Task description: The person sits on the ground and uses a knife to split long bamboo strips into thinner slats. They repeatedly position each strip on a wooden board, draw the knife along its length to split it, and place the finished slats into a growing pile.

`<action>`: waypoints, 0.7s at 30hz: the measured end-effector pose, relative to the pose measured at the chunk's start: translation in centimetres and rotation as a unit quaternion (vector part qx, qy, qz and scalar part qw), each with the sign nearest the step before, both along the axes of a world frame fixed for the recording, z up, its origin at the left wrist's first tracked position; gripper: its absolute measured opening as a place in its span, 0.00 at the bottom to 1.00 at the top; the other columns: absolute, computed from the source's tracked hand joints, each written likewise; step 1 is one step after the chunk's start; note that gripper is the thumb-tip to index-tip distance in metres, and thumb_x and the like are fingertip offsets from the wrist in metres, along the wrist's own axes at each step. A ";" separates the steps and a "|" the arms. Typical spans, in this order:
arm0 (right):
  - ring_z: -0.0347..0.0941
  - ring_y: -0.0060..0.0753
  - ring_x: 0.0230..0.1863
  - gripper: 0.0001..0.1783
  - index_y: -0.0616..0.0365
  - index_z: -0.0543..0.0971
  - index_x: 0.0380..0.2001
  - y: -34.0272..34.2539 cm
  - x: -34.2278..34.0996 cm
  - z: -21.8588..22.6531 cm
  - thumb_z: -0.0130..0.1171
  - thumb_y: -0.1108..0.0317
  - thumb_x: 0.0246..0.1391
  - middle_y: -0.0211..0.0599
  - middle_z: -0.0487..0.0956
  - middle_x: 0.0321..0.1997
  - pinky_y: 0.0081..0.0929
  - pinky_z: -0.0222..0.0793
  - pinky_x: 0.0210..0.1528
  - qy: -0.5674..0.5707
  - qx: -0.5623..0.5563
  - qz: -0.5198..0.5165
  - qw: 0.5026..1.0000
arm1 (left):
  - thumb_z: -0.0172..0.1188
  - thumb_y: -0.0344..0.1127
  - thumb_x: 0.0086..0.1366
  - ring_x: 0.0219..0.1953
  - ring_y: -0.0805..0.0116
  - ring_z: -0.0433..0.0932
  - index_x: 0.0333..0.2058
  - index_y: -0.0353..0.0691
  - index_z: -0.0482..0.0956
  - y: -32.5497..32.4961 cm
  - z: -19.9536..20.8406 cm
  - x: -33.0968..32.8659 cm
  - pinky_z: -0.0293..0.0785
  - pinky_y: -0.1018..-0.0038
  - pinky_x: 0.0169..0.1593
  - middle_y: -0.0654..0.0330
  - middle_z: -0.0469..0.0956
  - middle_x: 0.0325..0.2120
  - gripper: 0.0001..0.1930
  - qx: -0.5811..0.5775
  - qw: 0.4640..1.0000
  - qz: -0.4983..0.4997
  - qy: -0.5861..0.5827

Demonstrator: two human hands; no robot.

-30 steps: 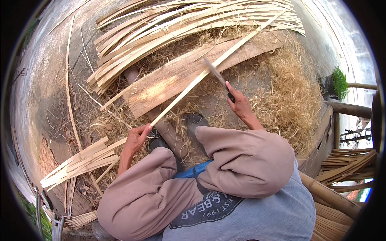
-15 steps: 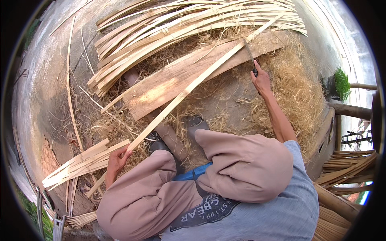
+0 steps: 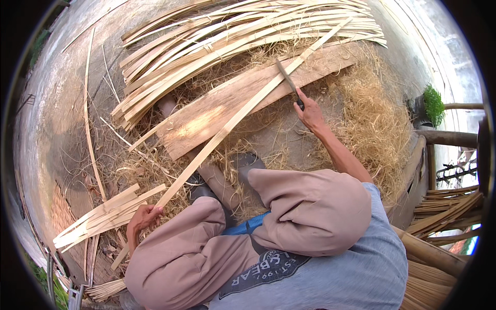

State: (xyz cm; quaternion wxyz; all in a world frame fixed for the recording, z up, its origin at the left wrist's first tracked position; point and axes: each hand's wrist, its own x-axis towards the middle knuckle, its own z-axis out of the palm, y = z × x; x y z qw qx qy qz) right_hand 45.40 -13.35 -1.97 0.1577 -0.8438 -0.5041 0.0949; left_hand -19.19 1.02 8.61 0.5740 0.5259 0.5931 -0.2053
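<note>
A long pale bamboo strip (image 3: 222,135) slants from near my left knee up across a wooden board (image 3: 204,121) toward the far right. My left hand (image 3: 143,219) is closed on its near end, beside my left knee. My right hand (image 3: 310,111) grips the dark handle of a knife (image 3: 287,77). The knife's blade lies across the strip, over the far half of the board. My left fingertips are partly hidden around the strip.
Many split strips (image 3: 206,49) lie in a bundle beyond the board. Curly shavings (image 3: 374,119) heap at the right. Shorter strips (image 3: 103,214) lie by my left hand. A potted green plant (image 3: 433,106) and bamboo poles (image 3: 449,138) stand at the right edge.
My right hand has drawn the knife left and nearer to me along the strip. My left hand has shifted slightly nearer, and the strip's far end sits a little lower left.
</note>
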 end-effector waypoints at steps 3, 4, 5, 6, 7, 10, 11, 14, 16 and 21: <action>0.79 0.49 0.34 0.38 0.30 0.58 0.76 0.0 -4.1 1.1 0.59 0.58 0.67 0.45 0.73 0.35 0.46 0.76 0.37 -0.033 -0.073 0.227 0.971 | 0.62 0.50 0.72 0.21 0.77 0.72 0.35 0.37 0.84 0.1 -1.6 -2.1 0.68 0.74 0.27 0.68 0.78 0.21 0.19 -0.043 0.999 -0.017 0.012; 0.79 0.48 0.33 0.38 0.29 0.58 0.76 -1.7 -3.4 1.8 0.59 0.58 0.67 0.44 0.73 0.36 0.45 0.76 0.36 -0.074 -0.107 0.289 0.949 | 0.63 0.51 0.72 0.20 0.77 0.69 0.33 0.38 0.83 0.8 -2.3 -4.0 0.66 0.75 0.26 0.68 0.75 0.19 0.20 -0.079 0.997 0.005 0.008; 0.78 0.45 0.30 0.38 0.27 0.58 0.77 -2.4 -0.6 1.3 0.59 0.59 0.68 0.44 0.72 0.36 0.42 0.76 0.34 -0.062 -0.056 0.210 0.974 | 0.65 0.53 0.71 0.19 0.78 0.66 0.31 0.39 0.81 0.9 -2.2 -6.5 0.64 0.76 0.25 0.68 0.73 0.18 0.21 -0.109 0.993 0.036 0.010; 0.78 0.46 0.30 0.38 0.27 0.57 0.77 -3.6 2.2 1.0 0.59 0.59 0.68 0.44 0.73 0.35 0.42 0.76 0.34 -0.058 -0.052 0.038 0.996 | 0.65 0.54 0.71 0.18 0.77 0.66 0.30 0.39 0.81 1.1 -2.5 -8.5 0.64 0.76 0.24 0.67 0.73 0.17 0.22 -0.109 0.993 0.046 0.000; 0.77 0.46 0.29 0.38 0.27 0.57 0.77 -2.9 3.8 0.2 0.59 0.59 0.68 0.44 0.73 0.35 0.42 0.76 0.34 -0.045 -0.047 -0.120 0.991 | 0.66 0.54 0.70 0.18 0.77 0.65 0.29 0.39 0.81 0.4 -2.6 -11.0 0.64 0.76 0.24 0.67 0.73 0.17 0.22 -0.106 0.992 0.068 -0.004; 0.77 0.45 0.30 0.40 0.28 0.56 0.77 -4.3 7.7 -0.6 0.59 0.58 0.68 0.45 0.75 0.35 0.40 0.75 0.33 -0.033 0.025 -0.187 0.981 | 0.66 0.53 0.70 0.18 0.77 0.66 0.28 0.39 0.81 1.7 -3.0 -8.8 0.63 0.76 0.24 0.67 0.73 0.17 0.22 -0.109 0.993 0.042 -0.021; 0.79 0.48 0.31 0.42 0.34 0.54 0.78 -2.6 4.4 -0.3 0.60 0.56 0.66 0.47 0.78 0.37 0.44 0.77 0.36 -0.039 0.024 -0.104 0.993 | 0.66 0.52 0.71 0.18 0.77 0.67 0.27 0.38 0.82 1.2 -2.1 -7.6 0.62 0.76 0.23 0.67 0.73 0.17 0.22 -0.109 0.993 0.043 -0.022; 0.80 0.53 0.33 0.43 0.41 0.56 0.77 -1.4 -7.1 2.7 0.63 0.57 0.64 0.49 0.79 0.39 0.49 0.78 0.39 0.051 -0.076 0.105 0.990 | 0.63 0.55 0.72 0.19 0.79 0.68 0.26 0.38 0.81 -0.7 -4.2 -0.7 0.61 0.74 0.23 0.69 0.71 0.15 0.24 0.080 0.996 0.018 -0.043; 0.81 0.55 0.34 0.39 0.48 0.63 0.72 -3.8 -13.8 3.1 0.66 0.57 0.62 0.50 0.79 0.41 0.49 0.78 0.38 0.100 -0.048 0.144 0.983 | 0.60 0.57 0.73 0.17 0.62 0.69 0.27 0.39 0.80 -2.5 -5.7 7.4 0.66 0.64 0.24 0.58 0.72 0.14 0.25 0.312 0.944 -0.096 -0.046; 0.82 0.57 0.33 0.20 0.57 0.73 0.41 -3.6 -13.6 -0.3 0.67 0.54 0.59 0.51 0.83 0.38 0.50 0.77 0.35 0.053 -0.073 0.073 0.993 | 0.57 0.56 0.73 0.27 0.38 0.80 0.32 0.43 0.78 -5.5 -8.0 12.4 0.68 0.47 0.28 0.47 0.80 0.21 0.21 0.526 0.841 -0.125 -0.014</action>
